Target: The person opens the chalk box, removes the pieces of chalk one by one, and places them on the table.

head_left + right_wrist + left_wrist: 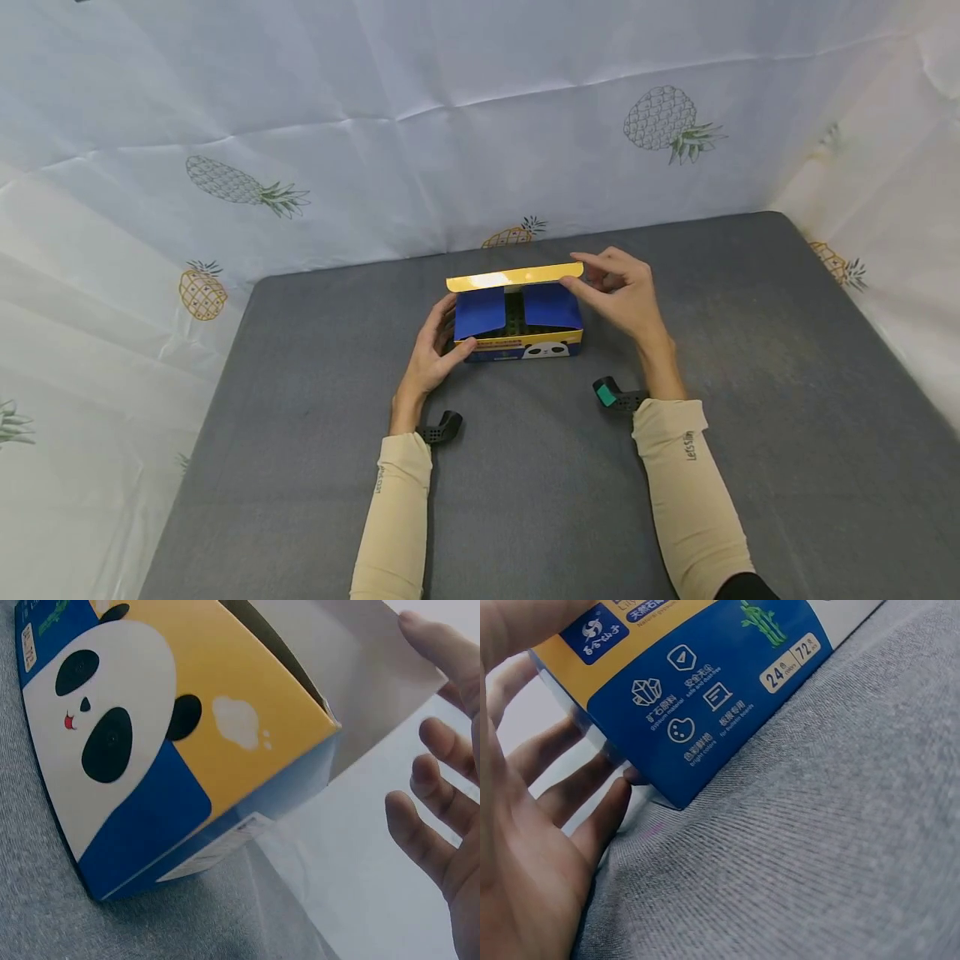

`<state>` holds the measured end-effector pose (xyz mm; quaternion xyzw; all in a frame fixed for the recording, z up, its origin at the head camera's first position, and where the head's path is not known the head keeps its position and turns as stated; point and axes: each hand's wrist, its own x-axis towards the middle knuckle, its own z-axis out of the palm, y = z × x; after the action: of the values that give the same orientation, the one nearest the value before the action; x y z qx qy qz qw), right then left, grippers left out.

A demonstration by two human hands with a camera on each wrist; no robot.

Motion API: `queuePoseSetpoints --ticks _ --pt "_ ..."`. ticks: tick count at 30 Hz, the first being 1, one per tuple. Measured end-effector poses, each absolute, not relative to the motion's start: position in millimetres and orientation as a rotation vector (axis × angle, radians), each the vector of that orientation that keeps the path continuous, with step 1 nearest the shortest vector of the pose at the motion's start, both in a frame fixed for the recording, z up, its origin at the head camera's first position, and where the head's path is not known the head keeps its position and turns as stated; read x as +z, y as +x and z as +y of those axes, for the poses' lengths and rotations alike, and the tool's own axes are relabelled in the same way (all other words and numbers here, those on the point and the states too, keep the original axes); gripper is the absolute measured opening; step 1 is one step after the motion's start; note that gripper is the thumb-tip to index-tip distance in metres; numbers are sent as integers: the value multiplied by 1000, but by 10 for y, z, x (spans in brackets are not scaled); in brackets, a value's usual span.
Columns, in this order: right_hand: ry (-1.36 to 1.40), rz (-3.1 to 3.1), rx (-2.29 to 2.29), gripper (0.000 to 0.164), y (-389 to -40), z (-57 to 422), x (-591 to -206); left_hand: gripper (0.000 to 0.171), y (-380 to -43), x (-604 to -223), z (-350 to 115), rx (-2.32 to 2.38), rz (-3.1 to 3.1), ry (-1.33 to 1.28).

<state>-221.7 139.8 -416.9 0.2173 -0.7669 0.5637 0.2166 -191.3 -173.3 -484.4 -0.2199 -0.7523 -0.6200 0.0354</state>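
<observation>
A blue and yellow cardboard chalk box (517,346) with a panda on its front stands on the grey table. Its yellow-edged lid (517,277) is raised, and two blue inner flaps (553,306) lie folded inward with a dark gap between them. My left hand (433,350) grips the box's left end, thumb at the front and fingers around the side. At the lid's right corner, my right hand (618,287) pinches the edge between thumb and index finger. The right wrist view shows the other fingers (424,832) spread apart from the box.
Grey cloth (525,500) covers the table. Behind it hangs a white curtain (450,167) printed with pineapples, which also runs along both sides. Black wrist straps (618,396) sit just below the hands, above beige sleeves (693,492).
</observation>
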Motion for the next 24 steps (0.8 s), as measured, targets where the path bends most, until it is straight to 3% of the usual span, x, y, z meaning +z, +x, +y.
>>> queuePoseSetpoints --ticks 6,13,17,24 --pt "489 -2142 1573 37 -2246 1358 -4182 80 -1918 -4828 -1704 -1787 -2361 -711" --pt "474 -2181 1639 70 -2138 1375 -4035 72 -1811 -4582 -1645 -1728 -2445 -678" --pt "504 -2237 1625 66 -2083 1444 -3989 70 -1755 -4415 -1614 -1699 -2506 -657" --pt "597 -2506 1567 62 -2226 1625 -4250 75 -1753 -4377 -1575 -1677 -2546 -583"
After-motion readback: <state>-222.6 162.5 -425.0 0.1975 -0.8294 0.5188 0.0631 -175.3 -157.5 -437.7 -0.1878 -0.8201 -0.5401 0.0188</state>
